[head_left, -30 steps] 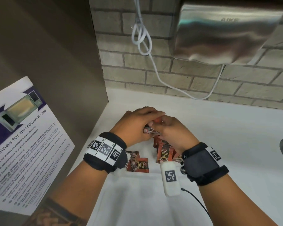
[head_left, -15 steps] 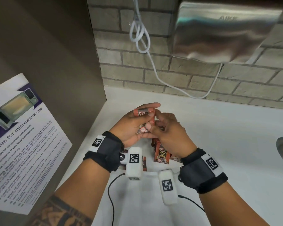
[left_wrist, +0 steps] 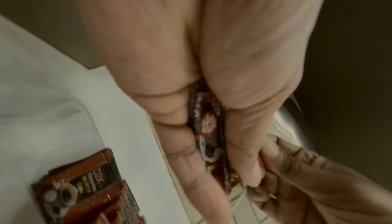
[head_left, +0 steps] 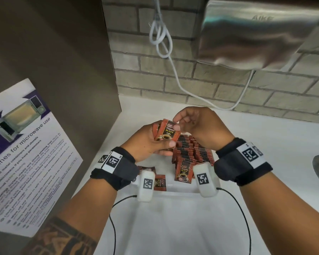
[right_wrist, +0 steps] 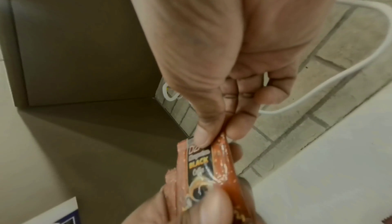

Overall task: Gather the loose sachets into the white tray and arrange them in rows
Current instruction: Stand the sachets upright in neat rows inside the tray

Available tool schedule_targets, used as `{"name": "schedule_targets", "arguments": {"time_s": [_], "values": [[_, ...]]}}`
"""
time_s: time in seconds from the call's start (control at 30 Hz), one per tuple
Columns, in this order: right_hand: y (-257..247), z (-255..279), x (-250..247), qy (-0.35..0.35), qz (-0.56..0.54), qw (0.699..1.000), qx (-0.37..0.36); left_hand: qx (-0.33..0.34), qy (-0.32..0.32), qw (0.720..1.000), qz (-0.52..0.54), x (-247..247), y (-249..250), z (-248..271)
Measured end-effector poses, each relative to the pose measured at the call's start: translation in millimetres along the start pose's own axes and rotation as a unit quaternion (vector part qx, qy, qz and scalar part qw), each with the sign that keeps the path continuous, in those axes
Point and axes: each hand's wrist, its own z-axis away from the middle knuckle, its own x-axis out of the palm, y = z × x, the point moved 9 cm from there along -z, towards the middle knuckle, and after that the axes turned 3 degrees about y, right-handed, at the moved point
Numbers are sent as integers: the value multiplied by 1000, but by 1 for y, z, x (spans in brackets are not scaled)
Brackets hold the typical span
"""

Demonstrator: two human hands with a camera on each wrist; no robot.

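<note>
Red-brown sachets [head_left: 167,132] sit stacked in the left hand [head_left: 147,144]; the right hand [head_left: 197,126] pinches the front one. Square its edges, then lower into the white tray [head_left: 180,188] at six o'clock.

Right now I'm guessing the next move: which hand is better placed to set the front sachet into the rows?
Probably the right hand: it pinches the front sachet by its top edge, above the rows, while the left hand grips the bundle.

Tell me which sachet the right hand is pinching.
The front sachet of the small stack in the left hand, label facing the camera. The right hand pinches its top edge; all others sit in the tray.
</note>
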Motion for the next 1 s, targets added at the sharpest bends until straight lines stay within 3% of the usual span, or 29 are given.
{"name": "schedule_targets", "arguments": {"time_s": [0.1,0.2,0.33,0.43,0.5,0.8,1.0], "values": [[-3,-4,5,-18,22,1000,-11,3,24,999,-35,-10,-2,-2],[-4,-12,5,8,49,999,-21,-18,68,993,-90,-30,-10,-4],[6,-29,10,18,154,988,-24,-140,104,971,-162,-63,-47,2],[34,-41,31,-17,216,976,26,-249,69,942,-213,-64,-81,7],[55,-48,45,-32,241,967,73,-276,42,931,-234,-56,-93,3],[103,-60,75,-85,339,920,176,-324,-17,894,-308,-35,-129,-38],[115,-63,77,-97,349,918,161,-328,-49,885,-328,-30,-140,-52]]}}
